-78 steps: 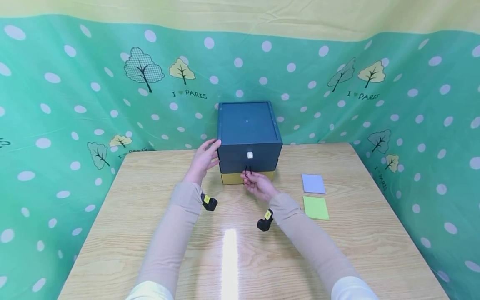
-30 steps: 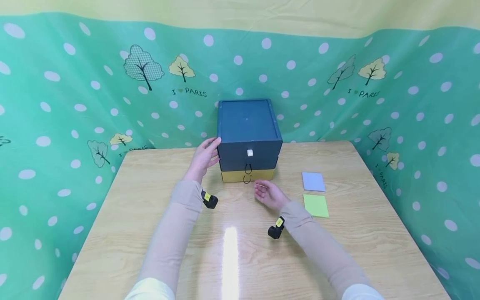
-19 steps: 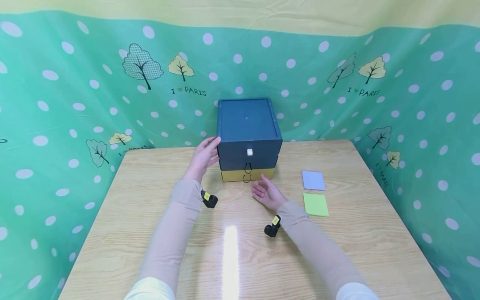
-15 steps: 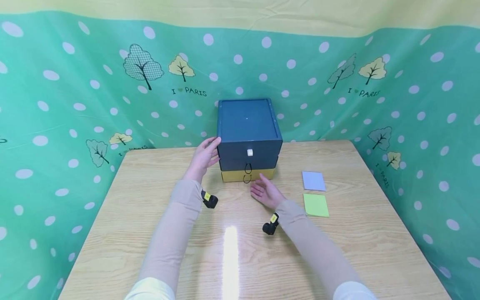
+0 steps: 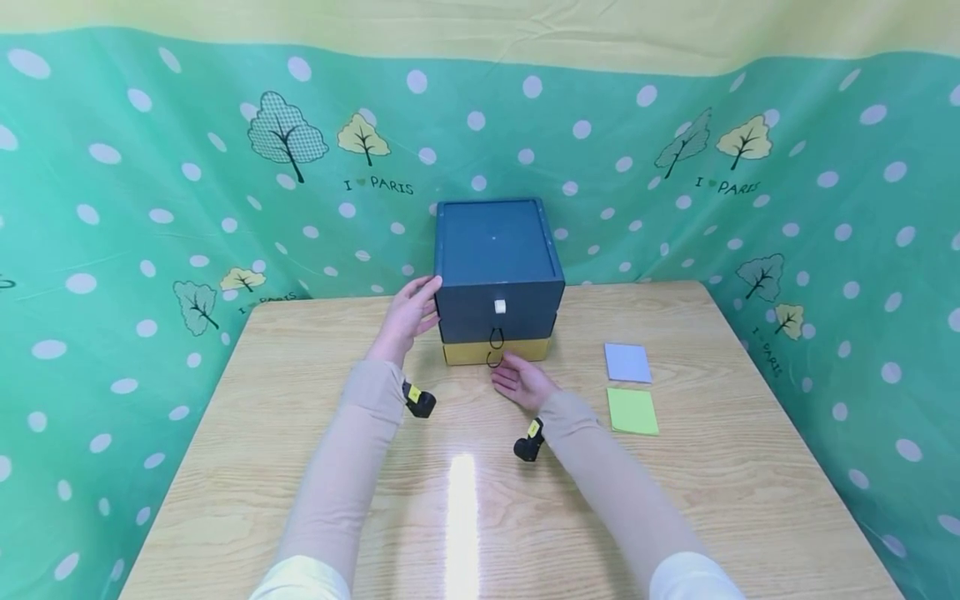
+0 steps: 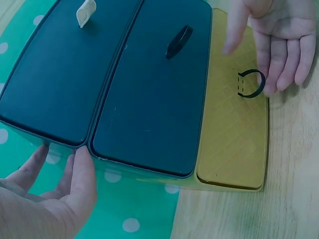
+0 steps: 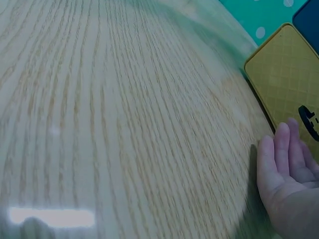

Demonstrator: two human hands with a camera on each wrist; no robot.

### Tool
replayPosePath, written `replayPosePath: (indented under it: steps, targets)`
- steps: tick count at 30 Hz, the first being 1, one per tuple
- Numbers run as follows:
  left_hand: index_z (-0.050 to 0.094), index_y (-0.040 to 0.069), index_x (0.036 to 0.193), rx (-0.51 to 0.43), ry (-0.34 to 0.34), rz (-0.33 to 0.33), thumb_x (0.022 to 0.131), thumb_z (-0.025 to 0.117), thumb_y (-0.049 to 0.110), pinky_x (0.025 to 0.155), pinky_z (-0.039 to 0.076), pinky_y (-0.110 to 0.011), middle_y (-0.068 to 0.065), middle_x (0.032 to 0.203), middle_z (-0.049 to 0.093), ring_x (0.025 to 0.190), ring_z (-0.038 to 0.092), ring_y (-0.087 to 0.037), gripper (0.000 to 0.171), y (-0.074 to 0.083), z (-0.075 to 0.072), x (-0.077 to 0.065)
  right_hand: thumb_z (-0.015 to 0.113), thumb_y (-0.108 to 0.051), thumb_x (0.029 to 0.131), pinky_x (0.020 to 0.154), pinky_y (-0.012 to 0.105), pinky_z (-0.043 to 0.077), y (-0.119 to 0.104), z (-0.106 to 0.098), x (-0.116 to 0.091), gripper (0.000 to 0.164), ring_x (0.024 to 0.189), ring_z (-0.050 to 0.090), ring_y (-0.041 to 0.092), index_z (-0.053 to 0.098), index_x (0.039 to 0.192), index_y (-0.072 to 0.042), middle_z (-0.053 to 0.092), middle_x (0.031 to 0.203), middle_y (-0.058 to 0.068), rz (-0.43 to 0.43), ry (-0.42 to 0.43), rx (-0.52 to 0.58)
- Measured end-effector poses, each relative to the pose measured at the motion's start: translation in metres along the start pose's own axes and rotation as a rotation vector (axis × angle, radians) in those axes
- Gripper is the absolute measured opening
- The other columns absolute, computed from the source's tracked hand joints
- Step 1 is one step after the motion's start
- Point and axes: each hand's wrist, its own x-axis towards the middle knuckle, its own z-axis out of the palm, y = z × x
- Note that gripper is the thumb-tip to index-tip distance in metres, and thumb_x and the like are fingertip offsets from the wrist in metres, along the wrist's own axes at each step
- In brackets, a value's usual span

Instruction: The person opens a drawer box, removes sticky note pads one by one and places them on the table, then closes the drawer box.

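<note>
Against the back stands a desktop drawer unit (image 5: pixel 493 242) with two dark blue drawers above a yellow drawer (image 6: pixel 229 144), all pushed in. A white tab (image 6: pixel 85 14) is on the top drawer, and a black loop (image 6: pixel 180 42) sticks out of the middle one. My left hand (image 5: pixel 405 321) touches the unit's left side, its fingers extended and thumb by the front edge. In front of the yellow drawer is my right hand (image 5: pixel 525 383), palm turned inward and fingers nearly straight. Its fingertips are right at the yellow drawer's black loop pull (image 6: pixel 263 83), not curled round it.
On the wooden table (image 5: pixel 300 467), right of the unit, lie a blue paper pad (image 5: pixel 628 363) and a green paper pad (image 5: pixel 632 412). A green dotted curtain (image 5: pixel 600 183) hangs close behind the unit and along both sides.
My right hand let go of the middle drawer's loop, drew back to the right, then came left again to the yellow drawer's loop. My left hand has stayed on the unit's side.
</note>
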Motion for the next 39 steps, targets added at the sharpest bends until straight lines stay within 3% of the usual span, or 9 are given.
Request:
replayPosePath:
  steps: [3, 6, 14, 21, 24, 27, 32, 39]
  targets:
    - [0.034, 0.017, 0.147, 0.003, -0.003, 0.002, 0.094, 0.056, 0.042, 0.106, 0.042, -0.039, -0.009, 0.151, 0.034, 0.134, 0.039, -0.031, 0.062, -0.001, 0.0, 0.0, 0.044, -0.019, 0.101, 0.115, 0.041, 0.03, 0.001, 0.002, 0.002, 0.021, 0.115, 0.048, 0.026, 0.047, 0.114, -0.002, 0.054, 0.112, 0.012, 0.0, 0.01, -0.019]
    - [0.034, 0.017, 0.147, 0.004, -0.001, -0.001, 0.094, 0.056, 0.042, 0.107, 0.042, -0.039, -0.01, 0.151, 0.034, 0.134, 0.039, -0.031, 0.062, -0.001, 0.0, -0.001, 0.044, -0.015, 0.101, 0.114, 0.04, 0.031, 0.001, 0.003, 0.003, 0.012, 0.109, 0.05, 0.022, 0.051, 0.104, -0.006, 0.058, 0.104, 0.007, 0.002, 0.006, -0.02]
    - [0.035, 0.017, 0.146, -0.011, -0.004, -0.001, 0.094, 0.056, 0.041, 0.107, 0.042, -0.039, -0.008, 0.151, 0.034, 0.134, 0.039, -0.031, 0.061, -0.002, -0.001, 0.0, 0.044, -0.008, 0.1, 0.113, 0.041, 0.033, -0.001, 0.009, 0.002, 0.009, 0.109, 0.052, 0.022, 0.053, 0.097, -0.008, 0.061, 0.099, 0.006, -0.022, 0.016, -0.054]
    - [0.036, 0.019, 0.146, -0.01, -0.003, 0.004, 0.093, 0.056, 0.043, 0.107, 0.042, -0.038, -0.005, 0.15, 0.036, 0.134, 0.039, -0.03, 0.061, -0.005, -0.002, 0.001, 0.043, -0.006, 0.1, 0.113, 0.041, 0.033, -0.002, 0.011, 0.004, 0.01, 0.091, 0.058, 0.014, 0.053, 0.097, -0.007, 0.063, 0.088, 0.001, -0.024, 0.009, -0.094]
    - [0.036, 0.019, 0.146, -0.011, -0.006, 0.007, 0.093, 0.056, 0.043, 0.107, 0.042, -0.039, -0.006, 0.15, 0.035, 0.134, 0.039, -0.03, 0.061, -0.005, -0.002, 0.002, 0.044, -0.006, 0.099, 0.113, 0.04, 0.034, -0.002, 0.011, 0.004, 0.009, 0.092, 0.057, 0.014, 0.052, 0.1, -0.006, 0.063, 0.094, 0.003, -0.012, 0.02, -0.098]
    - [0.035, 0.018, 0.146, -0.012, -0.009, 0.006, 0.093, 0.056, 0.042, 0.108, 0.041, -0.039, -0.007, 0.151, 0.034, 0.135, 0.038, -0.03, 0.061, -0.005, -0.002, 0.003, 0.043, -0.005, 0.099, 0.112, 0.04, 0.036, -0.001, 0.011, 0.004, 0.012, 0.096, 0.057, 0.016, 0.052, 0.106, -0.005, 0.061, 0.111, 0.011, 0.001, 0.039, -0.111]
    - [0.036, 0.019, 0.146, -0.012, -0.004, 0.005, 0.093, 0.056, 0.043, 0.107, 0.041, -0.039, -0.006, 0.151, 0.035, 0.135, 0.038, -0.03, 0.061, -0.006, -0.001, 0.004, 0.041, -0.005, 0.098, 0.11, 0.038, 0.037, 0.0, 0.01, 0.007, 0.017, 0.099, 0.056, 0.016, 0.051, 0.113, -0.004, 0.048, 0.137, 0.021, 0.012, 0.056, -0.135]
    - [0.036, 0.019, 0.145, -0.014, 0.003, 0.001, 0.093, 0.057, 0.044, 0.107, 0.041, -0.039, -0.007, 0.15, 0.035, 0.135, 0.038, -0.03, 0.062, -0.005, -0.001, 0.004, 0.04, -0.006, 0.099, 0.1, 0.031, 0.042, 0.001, 0.009, 0.01, 0.021, 0.092, 0.056, 0.011, 0.048, 0.118, -0.004, 0.047, 0.139, 0.02, 0.015, 0.056, -0.173]
